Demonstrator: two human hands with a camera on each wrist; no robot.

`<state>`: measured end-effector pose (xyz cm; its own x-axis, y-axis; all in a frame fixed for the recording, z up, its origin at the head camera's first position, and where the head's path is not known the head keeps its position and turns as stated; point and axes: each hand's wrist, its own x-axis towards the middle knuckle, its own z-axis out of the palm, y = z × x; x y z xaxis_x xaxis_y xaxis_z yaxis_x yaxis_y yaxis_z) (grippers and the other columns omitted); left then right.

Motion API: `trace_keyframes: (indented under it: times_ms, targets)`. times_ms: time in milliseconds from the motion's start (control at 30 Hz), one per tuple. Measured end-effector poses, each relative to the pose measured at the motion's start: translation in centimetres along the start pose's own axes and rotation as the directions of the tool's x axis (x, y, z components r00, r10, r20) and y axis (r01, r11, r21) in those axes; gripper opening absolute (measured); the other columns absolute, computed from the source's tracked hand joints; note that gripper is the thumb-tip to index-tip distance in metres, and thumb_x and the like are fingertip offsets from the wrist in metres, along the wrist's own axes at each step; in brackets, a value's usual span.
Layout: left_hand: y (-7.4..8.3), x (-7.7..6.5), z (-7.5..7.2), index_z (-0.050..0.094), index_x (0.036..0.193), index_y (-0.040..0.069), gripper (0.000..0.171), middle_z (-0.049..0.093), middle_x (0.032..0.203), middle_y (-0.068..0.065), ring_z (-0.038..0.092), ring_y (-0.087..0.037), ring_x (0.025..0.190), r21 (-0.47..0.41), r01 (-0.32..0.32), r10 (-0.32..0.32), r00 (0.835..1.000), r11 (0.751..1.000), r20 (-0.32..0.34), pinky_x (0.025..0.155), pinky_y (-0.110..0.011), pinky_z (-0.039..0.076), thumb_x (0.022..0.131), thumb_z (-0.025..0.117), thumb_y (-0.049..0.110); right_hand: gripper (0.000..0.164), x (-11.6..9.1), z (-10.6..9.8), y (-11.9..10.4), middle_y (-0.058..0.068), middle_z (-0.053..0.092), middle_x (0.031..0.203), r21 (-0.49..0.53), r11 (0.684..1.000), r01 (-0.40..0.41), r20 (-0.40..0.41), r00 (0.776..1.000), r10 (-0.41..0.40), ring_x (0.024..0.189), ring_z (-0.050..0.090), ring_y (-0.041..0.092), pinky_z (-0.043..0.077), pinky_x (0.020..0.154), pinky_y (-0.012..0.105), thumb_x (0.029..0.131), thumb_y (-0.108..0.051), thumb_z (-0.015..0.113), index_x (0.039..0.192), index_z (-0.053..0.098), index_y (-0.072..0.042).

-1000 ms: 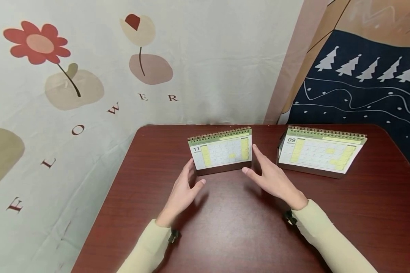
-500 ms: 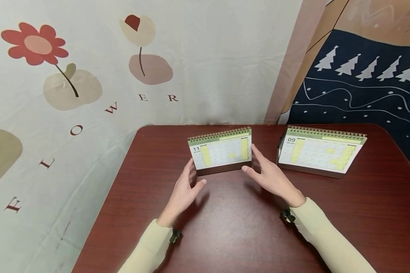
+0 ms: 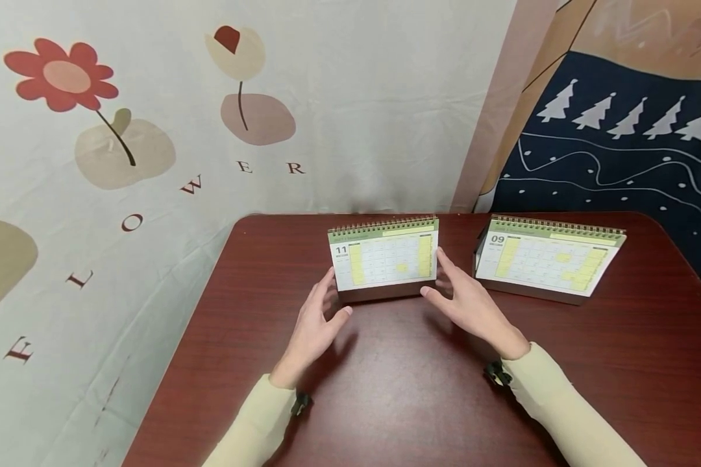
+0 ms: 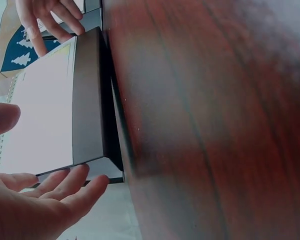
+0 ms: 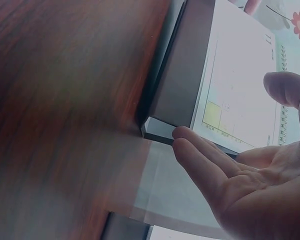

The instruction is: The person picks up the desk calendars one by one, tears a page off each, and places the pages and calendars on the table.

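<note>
A spiral-bound desk calendar [image 3: 385,263] showing the number 11 stands upright on the table between my two hands. My left hand [image 3: 311,331] is at its left side, fingers extended along the edge and thumb held apart in front. On the opposite edge, my right hand [image 3: 472,308] has its fingers against the side and its thumb near the lower front corner. In the left wrist view, the left fingertips [image 4: 80,172] meet the end of the brown stand. The right wrist view shows the right fingertips [image 5: 180,137] at the stand's other end. Neither hand curls round the calendar.
A second desk calendar [image 3: 552,259], marked 09, stands to the right, angled toward the middle. Both are on a dark red-brown table [image 3: 397,389]. Behind the table hang a pale flower-print cloth [image 3: 374,117] and a navy tree-print cloth [image 3: 613,155].
The calendar showing 11 has shifted slightly to the right and turned a little. My right hand has moved slightly right with it; my left hand has barely moved.
</note>
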<state>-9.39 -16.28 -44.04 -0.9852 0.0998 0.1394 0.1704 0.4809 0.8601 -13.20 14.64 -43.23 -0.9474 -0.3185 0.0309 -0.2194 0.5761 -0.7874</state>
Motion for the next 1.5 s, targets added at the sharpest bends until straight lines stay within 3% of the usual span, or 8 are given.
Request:
trace_keyframes:
  times_ms: [433, 733, 1100, 1400, 1500]
  targets:
    - [0.1, 0.8, 0.0, 0.049, 0.156, 0.015, 0.072, 0.060, 0.135, -0.013, 0.061, -0.031, 0.123, -0.095, -0.092, 0.087, 0.995, 0.991, -0.056, 0.105, -0.047, 0.052, 0.090, 0.068, -0.007, 0.088, -1.1, -1.0, 0.0, 0.020, 0.056, 0.145, 0.022, 1.000, -0.003, 0.003, 1.000, 0.003, 0.125, 0.064, 0.035, 0.052, 0.103, 0.052, 0.102, -0.046, 0.063, 0.167, 0.015, -0.012]
    - [0.4, 1.2, 0.4, 0.054, 0.152, 0.019, 0.074, 0.064, 0.130, -0.006, 0.064, -0.026, 0.112, -0.096, -0.131, 0.122, 0.988, 0.987, -0.095, 0.097, -0.045, 0.057, 0.087, 0.074, -0.008, 0.085, -1.7, -1.8, -0.1, 0.012, 0.063, 0.139, 0.020, 1.000, -0.021, 0.003, 1.000, 0.021, 0.120, 0.068, 0.026, 0.055, 0.099, 0.049, 0.102, -0.046, 0.062, 0.166, 0.017, -0.012]
    - [0.9, 1.6, 1.0, 0.059, 0.147, 0.015, 0.070, 0.066, 0.128, -0.011, 0.066, -0.027, 0.105, -0.117, -0.178, 0.162, 0.978, 0.977, -0.129, 0.086, -0.043, 0.061, 0.086, 0.070, -0.017, 0.085, -2.3, -2.4, 0.0, 0.013, 0.064, 0.138, 0.011, 0.999, -0.053, 0.005, 0.999, 0.053, 0.120, 0.067, 0.027, 0.055, 0.099, 0.050, 0.102, -0.049, 0.062, 0.166, 0.018, -0.013]
    - [0.8, 1.5, 1.0, 0.054, 0.152, 0.018, 0.071, 0.071, 0.128, -0.016, 0.074, -0.026, 0.103, -0.167, -0.116, 0.111, 0.993, 0.979, -0.041, 0.089, -0.032, 0.060, 0.089, 0.072, -0.010, 0.085, -2.5, -2.8, 0.5, 0.014, 0.063, 0.138, 0.003, 0.999, -0.051, -0.010, 0.999, 0.051, 0.118, 0.068, 0.030, 0.055, 0.099, 0.051, 0.102, -0.045, 0.063, 0.166, 0.018, -0.012]
    - [0.6, 1.4, 1.1, 0.054, 0.152, 0.010, 0.068, 0.071, 0.126, -0.020, 0.072, -0.030, 0.104, -0.178, -0.116, 0.117, 0.993, 0.977, -0.010, 0.092, -0.033, 0.059, 0.089, 0.070, -0.012, 0.085, -2.5, -2.8, 0.5, 0.015, 0.063, 0.138, 0.000, 0.999, -0.048, -0.010, 0.999, 0.048, 0.118, 0.068, 0.031, 0.055, 0.099, 0.051, 0.102, -0.045, 0.063, 0.166, 0.018, -0.012]
